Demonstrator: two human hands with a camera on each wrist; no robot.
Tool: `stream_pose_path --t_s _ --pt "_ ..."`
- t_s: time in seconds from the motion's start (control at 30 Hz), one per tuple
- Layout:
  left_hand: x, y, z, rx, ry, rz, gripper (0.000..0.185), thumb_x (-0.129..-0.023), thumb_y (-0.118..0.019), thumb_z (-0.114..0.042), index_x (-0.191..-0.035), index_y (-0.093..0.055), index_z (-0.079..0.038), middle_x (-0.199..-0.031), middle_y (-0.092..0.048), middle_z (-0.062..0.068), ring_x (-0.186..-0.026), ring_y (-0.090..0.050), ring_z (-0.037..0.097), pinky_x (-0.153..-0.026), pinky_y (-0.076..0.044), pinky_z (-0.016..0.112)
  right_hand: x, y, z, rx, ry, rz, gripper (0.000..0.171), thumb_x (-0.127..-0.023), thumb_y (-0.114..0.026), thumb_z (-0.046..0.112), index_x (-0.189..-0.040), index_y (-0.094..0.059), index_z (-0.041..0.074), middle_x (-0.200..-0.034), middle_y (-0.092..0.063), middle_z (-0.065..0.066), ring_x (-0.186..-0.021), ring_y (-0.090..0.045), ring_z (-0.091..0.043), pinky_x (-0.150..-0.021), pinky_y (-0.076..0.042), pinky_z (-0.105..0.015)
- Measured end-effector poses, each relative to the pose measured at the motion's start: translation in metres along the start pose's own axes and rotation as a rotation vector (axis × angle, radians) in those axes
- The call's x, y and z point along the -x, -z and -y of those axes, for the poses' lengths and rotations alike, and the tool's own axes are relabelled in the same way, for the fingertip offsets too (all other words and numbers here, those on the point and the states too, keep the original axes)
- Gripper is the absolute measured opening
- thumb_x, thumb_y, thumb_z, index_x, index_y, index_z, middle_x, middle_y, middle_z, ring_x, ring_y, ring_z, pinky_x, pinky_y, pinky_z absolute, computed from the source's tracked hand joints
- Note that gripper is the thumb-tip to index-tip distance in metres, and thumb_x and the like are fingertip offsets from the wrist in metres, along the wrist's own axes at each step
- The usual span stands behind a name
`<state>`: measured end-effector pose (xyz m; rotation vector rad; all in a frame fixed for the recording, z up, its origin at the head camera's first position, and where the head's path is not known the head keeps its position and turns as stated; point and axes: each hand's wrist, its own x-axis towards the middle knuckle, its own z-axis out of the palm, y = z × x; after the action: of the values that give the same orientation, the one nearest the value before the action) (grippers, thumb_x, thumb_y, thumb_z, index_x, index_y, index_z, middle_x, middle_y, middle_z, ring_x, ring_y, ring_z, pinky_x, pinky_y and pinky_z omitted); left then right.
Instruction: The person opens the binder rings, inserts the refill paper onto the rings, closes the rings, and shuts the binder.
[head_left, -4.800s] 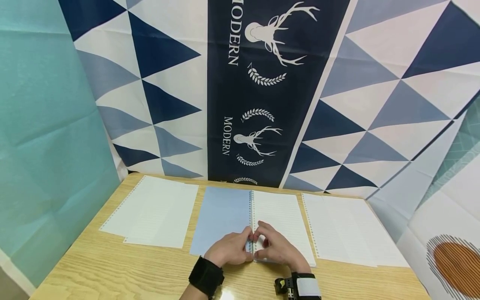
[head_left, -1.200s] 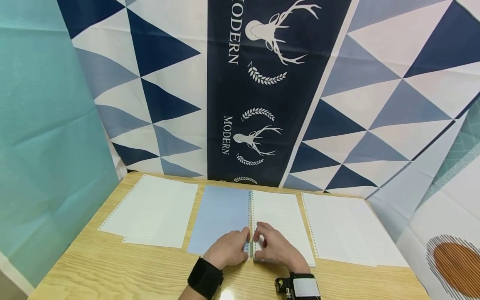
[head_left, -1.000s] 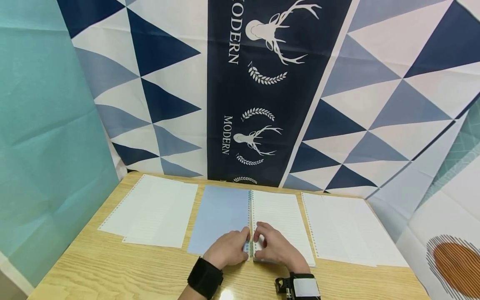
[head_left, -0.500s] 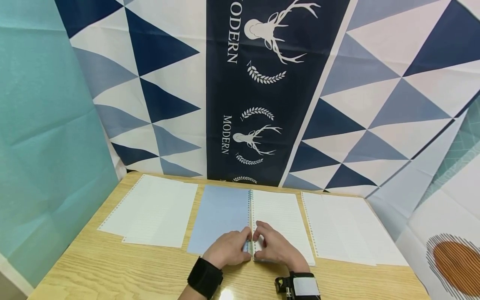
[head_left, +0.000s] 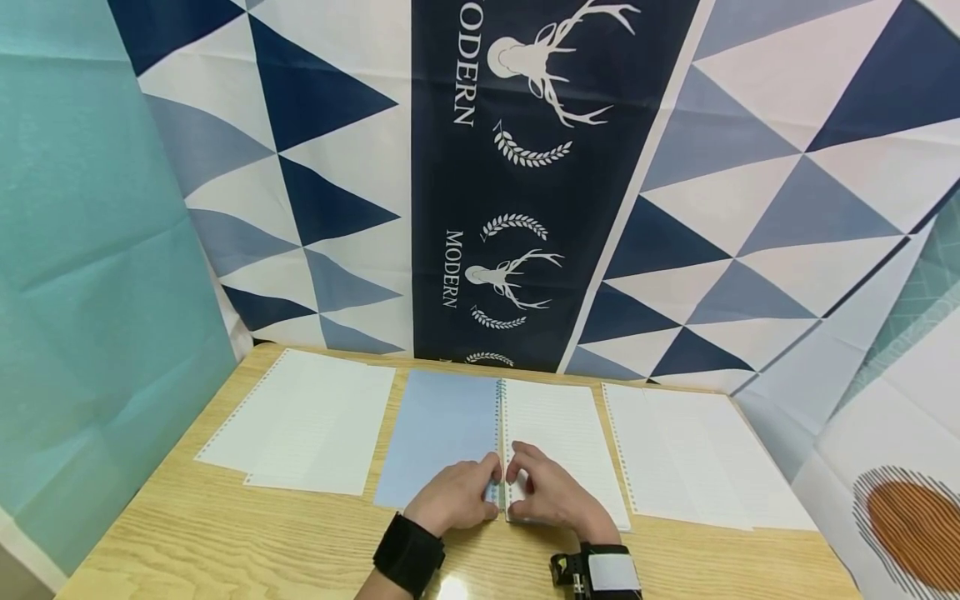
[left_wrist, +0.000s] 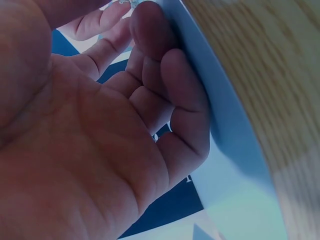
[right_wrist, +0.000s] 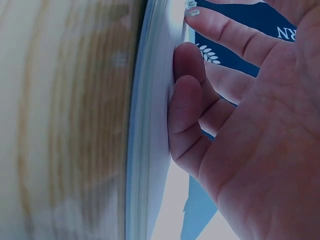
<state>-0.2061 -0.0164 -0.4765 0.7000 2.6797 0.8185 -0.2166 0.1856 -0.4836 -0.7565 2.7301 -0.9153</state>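
A loose-leaf binder lies open on the table, its blue cover (head_left: 438, 421) to the left and lined paper (head_left: 558, 417) to the right. Clear rings (head_left: 502, 392) run down the middle. At the near end of this spine my left hand (head_left: 453, 496) pinches the rings from the cover side. Opposite it, my right hand (head_left: 561, 500) pinches them from the paper side, lower fingers resting on the pages. A bit of clear ring (right_wrist: 191, 9) shows at a fingertip in the right wrist view. The fingers hide most of the rings' near end.
Overlapping loose punched sheets (head_left: 307, 425) lie left of the binder on the wooden table (head_left: 247, 533). More punched sheets (head_left: 697, 458) lie to its right. A patterned cloth (head_left: 487, 183) hangs behind the table's far edge.
Since the earliest frame, my left hand and the blue cover have shifted slightly left, and the gap at the near end of the spine looks wider. My right hand stays almost in place.
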Motion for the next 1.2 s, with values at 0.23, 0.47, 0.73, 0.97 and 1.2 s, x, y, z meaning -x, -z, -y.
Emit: stream_pose_path --t_s 0.23,0.47,0.73,0.97,1.2 --pt "-0.0001 0.0009 0.0004 0.03 0.012 0.005 0.036 -0.088 -0.08 -0.022 -0.113 -0.054 -0.019 -0.075 -0.055 -0.005 -0.065 -0.049 0.011 -0.061 -0.039 0.026 -0.0009 -0.0003 -0.0008 0.007 -0.017 0.002 0.034 -0.07 -0.085 0.009 -0.092 -0.06 0.012 -0.155 -0.041 -0.032 -0.073 -0.05 -0.008 -0.066 -0.044 -0.021" --pt "-0.0004 0.0023 0.002 0.044 0.018 0.034 0.031 -0.091 -0.076 -0.022 -0.112 -0.054 -0.019 -0.076 -0.055 -0.005 -0.065 -0.05 0.012 -0.061 -0.04 0.027 -0.0008 -0.0005 -0.0013 -0.002 -0.013 0.005 0.034 -0.069 -0.084 0.008 -0.092 -0.06 0.011 -0.155 -0.04 -0.033 -0.073 -0.051 -0.008 -0.066 -0.044 -0.021" --pt "-0.0006 0.0022 0.0027 0.034 0.009 0.032 0.027 -0.092 -0.075 -0.02 -0.109 -0.053 -0.02 -0.075 -0.056 -0.006 -0.064 -0.049 0.011 -0.061 -0.039 0.027 -0.0012 -0.0004 -0.0013 -0.016 -0.004 -0.011 0.031 -0.069 -0.081 0.006 -0.092 -0.06 0.011 -0.154 -0.041 -0.033 -0.075 -0.053 -0.011 -0.068 -0.044 -0.021" --pt "-0.0007 0.0018 0.0026 0.046 0.003 0.027 0.027 -0.093 -0.075 -0.021 -0.11 -0.055 -0.02 -0.076 -0.056 -0.006 -0.064 -0.05 0.011 -0.061 -0.039 0.026 -0.0013 -0.0002 -0.0007 -0.036 -0.015 -0.012 0.03 -0.07 -0.08 0.005 -0.093 -0.061 0.01 -0.154 -0.04 -0.034 -0.07 -0.05 -0.006 -0.066 -0.044 -0.02" --pt "-0.0013 0.0003 0.0034 0.052 -0.004 0.026 0.026 -0.093 -0.075 -0.023 -0.11 -0.055 -0.021 -0.076 -0.056 -0.007 -0.064 -0.051 0.01 -0.061 -0.04 0.026 -0.0006 -0.0001 0.0002 -0.063 -0.021 -0.008 0.03 -0.07 -0.08 0.005 -0.093 -0.06 0.01 -0.155 -0.038 -0.034 -0.07 -0.05 -0.008 -0.065 -0.043 -0.021"
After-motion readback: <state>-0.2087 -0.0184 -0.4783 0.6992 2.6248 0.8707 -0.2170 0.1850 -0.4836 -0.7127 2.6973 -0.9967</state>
